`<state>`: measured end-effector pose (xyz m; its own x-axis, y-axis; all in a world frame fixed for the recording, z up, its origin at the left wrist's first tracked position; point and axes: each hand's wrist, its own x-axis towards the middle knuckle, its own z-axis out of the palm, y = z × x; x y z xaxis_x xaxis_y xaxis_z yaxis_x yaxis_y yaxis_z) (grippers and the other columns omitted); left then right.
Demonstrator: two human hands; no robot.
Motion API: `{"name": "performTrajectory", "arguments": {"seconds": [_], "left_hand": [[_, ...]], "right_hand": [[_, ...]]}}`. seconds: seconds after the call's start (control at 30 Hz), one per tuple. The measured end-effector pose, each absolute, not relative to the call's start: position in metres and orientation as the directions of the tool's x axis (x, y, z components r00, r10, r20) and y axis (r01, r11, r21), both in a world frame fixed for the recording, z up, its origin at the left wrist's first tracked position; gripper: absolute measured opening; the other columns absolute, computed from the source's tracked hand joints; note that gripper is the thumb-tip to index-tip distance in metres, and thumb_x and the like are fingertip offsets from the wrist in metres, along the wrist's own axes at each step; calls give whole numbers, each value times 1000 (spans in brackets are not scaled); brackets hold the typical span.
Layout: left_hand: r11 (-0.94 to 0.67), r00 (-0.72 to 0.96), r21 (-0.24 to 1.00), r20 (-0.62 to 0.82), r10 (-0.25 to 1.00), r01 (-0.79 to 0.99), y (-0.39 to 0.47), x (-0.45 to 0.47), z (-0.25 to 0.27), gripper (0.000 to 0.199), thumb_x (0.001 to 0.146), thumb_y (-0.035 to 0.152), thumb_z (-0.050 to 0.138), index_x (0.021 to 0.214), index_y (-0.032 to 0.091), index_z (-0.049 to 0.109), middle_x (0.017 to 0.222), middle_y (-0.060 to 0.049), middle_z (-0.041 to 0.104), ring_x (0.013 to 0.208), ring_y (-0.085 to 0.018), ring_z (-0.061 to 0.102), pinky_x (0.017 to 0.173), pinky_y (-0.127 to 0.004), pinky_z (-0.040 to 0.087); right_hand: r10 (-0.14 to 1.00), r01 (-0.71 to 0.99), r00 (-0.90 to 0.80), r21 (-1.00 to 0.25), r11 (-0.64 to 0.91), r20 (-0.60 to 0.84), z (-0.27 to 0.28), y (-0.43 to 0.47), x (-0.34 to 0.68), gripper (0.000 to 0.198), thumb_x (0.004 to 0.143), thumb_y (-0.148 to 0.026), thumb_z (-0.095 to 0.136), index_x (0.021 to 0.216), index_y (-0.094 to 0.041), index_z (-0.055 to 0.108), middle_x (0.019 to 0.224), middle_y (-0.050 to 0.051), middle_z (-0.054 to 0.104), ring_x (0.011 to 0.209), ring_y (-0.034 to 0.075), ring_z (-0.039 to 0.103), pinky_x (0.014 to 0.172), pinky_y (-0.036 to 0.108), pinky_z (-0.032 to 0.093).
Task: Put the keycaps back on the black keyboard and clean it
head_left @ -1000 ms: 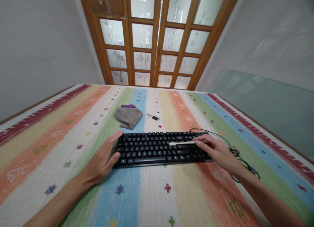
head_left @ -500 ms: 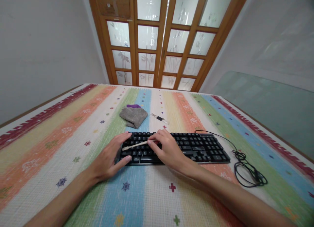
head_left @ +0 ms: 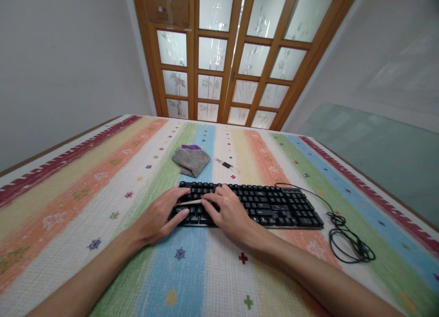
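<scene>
A black keyboard (head_left: 264, 207) lies crosswise on the striped tablecloth. Around its left end is my left hand (head_left: 159, 216), gripping it with thumb and forefinger on the keys and the palm at the side edge. My right hand (head_left: 231, 212) rests over the left half of the keys, pinching a thin pale stick (head_left: 190, 202) between thumb and forefinger. The stick points left, low over the keys, and its far end reaches close to my left hand; I cannot make out the tip clearly.
Behind the keyboard lie a folded grey cloth (head_left: 192, 161), a purple piece (head_left: 191, 147) and a small clear item with a black middle (head_left: 227, 164). The coiled black cable (head_left: 350, 244) is at the right. Wooden glazed doors (head_left: 212, 56) stand beyond the table.
My right hand has slid slightly left along the keys, carrying the stick, whose far end is now closer to my left hand. The left hand stays at the keyboard's end. The view has shifted a little.
</scene>
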<state>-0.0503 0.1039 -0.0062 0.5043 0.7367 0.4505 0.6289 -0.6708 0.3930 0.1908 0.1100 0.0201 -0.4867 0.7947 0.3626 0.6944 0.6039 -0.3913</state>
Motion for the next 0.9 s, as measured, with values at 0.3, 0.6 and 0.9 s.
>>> {"name": "performTrajectory", "arguments": {"seconds": [0.3, 0.6, 0.9], "left_hand": [[-676, 506, 363, 463, 728, 641, 104, -48, -4, 42, 100, 37, 46, 137, 17, 49, 133, -14, 64, 124, -30, 60, 111, -48, 47], [-688, 503, 339, 491, 711, 641, 104, -45, -4, 41, 98, 33, 51, 136, 18, 50, 131, -13, 64, 122, -30, 62, 108, -49, 49], [-689, 502, 347, 492, 711, 636, 104, -45, -4, 39, 99, 34, 50, 135, 19, 49, 130, -13, 65, 121, -28, 62, 107, -48, 50]], "right_hand": [[835, 738, -444, -397, 546, 325, 27, 100, 226, 28, 103, -26, 55, 83, -21, 74, 74, 4, 58, 79, 21, 52, 72, 33, 39], [874, 797, -403, -364, 481, 273, 28, 98, 282, 35, 105, -37, 50, 88, -23, 77, 70, 4, 59, 75, 23, 51, 68, 34, 36], [887, 805, -403, -373, 461, 226, 29, 100, 337, 45, 104, -50, 44, 91, -27, 80, 76, 5, 68, 73, 23, 57, 68, 34, 39]]}}
